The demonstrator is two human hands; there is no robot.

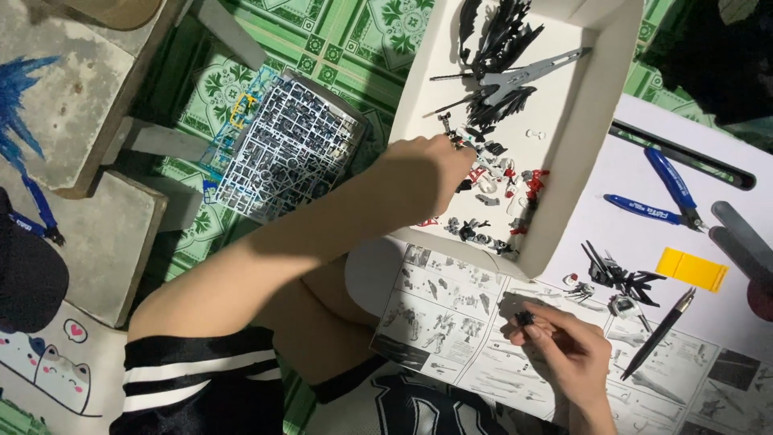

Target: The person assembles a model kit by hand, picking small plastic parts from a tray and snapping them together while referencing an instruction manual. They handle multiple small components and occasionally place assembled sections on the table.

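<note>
Item one: my left hand (431, 165), reaching into the white box lid (564, 161); its fingertips (457, 143) are closed down among the small black and red model parts (499, 189) lying there. Whether they actually hold one, I cannot tell. Item two: my right hand (568, 350), over the printed instruction sheet (451, 314); thumb and forefinger pinch a small black part (525, 319) at their very tips. Item three: blue-handled nippers (664, 193) on the table, well apart from both hands. Item four: a yellow block (692, 268) near a dark pen knife (660, 334).
</note>
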